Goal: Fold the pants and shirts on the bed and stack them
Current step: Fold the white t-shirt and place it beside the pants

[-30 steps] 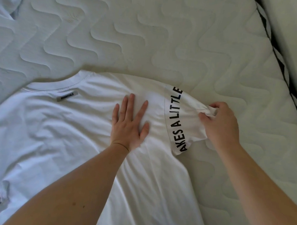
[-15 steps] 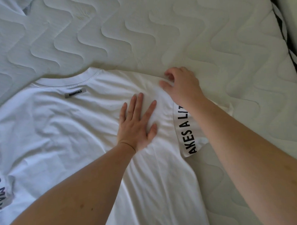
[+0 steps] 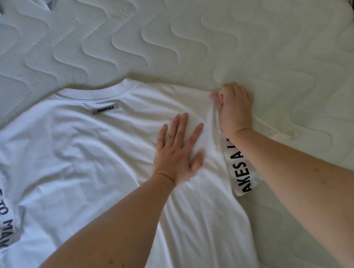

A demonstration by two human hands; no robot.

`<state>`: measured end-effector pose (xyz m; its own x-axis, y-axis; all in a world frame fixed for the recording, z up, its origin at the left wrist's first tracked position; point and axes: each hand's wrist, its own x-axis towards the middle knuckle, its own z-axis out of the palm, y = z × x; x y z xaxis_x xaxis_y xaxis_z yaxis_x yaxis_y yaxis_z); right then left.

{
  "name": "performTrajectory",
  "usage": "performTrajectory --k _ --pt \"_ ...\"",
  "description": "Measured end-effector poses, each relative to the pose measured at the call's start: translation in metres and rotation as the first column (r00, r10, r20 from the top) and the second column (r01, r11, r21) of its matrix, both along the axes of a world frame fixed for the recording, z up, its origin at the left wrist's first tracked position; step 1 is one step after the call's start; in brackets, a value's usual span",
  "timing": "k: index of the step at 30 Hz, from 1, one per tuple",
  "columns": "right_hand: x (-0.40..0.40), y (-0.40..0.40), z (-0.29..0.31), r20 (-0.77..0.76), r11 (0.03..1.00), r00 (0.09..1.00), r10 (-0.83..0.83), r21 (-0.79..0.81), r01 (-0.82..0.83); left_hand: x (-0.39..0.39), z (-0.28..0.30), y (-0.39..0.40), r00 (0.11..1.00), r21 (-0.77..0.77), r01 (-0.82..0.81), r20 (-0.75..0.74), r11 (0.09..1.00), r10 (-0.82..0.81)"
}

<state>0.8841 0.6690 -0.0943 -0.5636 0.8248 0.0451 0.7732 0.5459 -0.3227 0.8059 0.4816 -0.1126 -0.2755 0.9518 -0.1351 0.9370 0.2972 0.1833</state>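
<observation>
My white T-shirt (image 3: 76, 157) lay spread flat across the lower left of the frame, collar toward the top, grey label just below it. Its black-lettered sleeve (image 3: 241, 171) sat at centre right, shoulder fabric bunched up.

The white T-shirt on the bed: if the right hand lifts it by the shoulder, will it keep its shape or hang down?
The white T-shirt will likely hang limp: its fabric already wrinkles and bunches where the right hand pinches the shoulder. It is probably light. It may slide on the quilted mattress, so the flat left hand pressing it seems useful.
</observation>
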Motion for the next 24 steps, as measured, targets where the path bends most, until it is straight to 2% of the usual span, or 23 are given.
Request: performTrajectory --k 6,10,13,16,20,22,24 --pt "-0.004 -0.002 -0.008 -0.012 0.999 0.999 -0.043 0.011 0.043 0.001 0.01 0.0 1.0 -0.034 0.008 -0.027 0.999 -0.009" --pt "-0.003 -0.002 -0.008 -0.034 0.998 0.998 -0.061 0.02 0.062 -0.008 0.014 -0.019 0.999 0.033 -0.006 -0.047 0.999 0.008" --pt "-0.004 -0.002 -0.01 -0.048 0.998 0.998 -0.052 0.032 0.053 -0.029 0.017 -0.044 0.996 0.027 -0.03 -0.08 0.999 0.032" --pt "-0.002 -0.001 -0.011 -0.047 0.997 0.998 -0.047 0.058 0.05 -0.035 0.022 -0.046 0.997 0.005 0.022 -0.069 1.0 -0.022" --pt "-0.001 0.001 -0.012 -0.025 0.997 0.999 -0.035 0.066 0.036 -0.013 0.023 -0.011 0.992 -0.022 0.121 -0.018 0.992 -0.121" --pt "-0.001 0.003 -0.012 -0.028 0.998 0.999 -0.028 0.062 0.03 0.005 0.022 0.015 0.997 -0.023 0.077 0.032 0.997 -0.076" --pt "-0.001 0.005 -0.008 -0.017 0.998 1.0 -0.016 0.067 0.017 0.026 0.021 0.038 0.995 -0.023 -0.054 0.078 0.998 0.056"
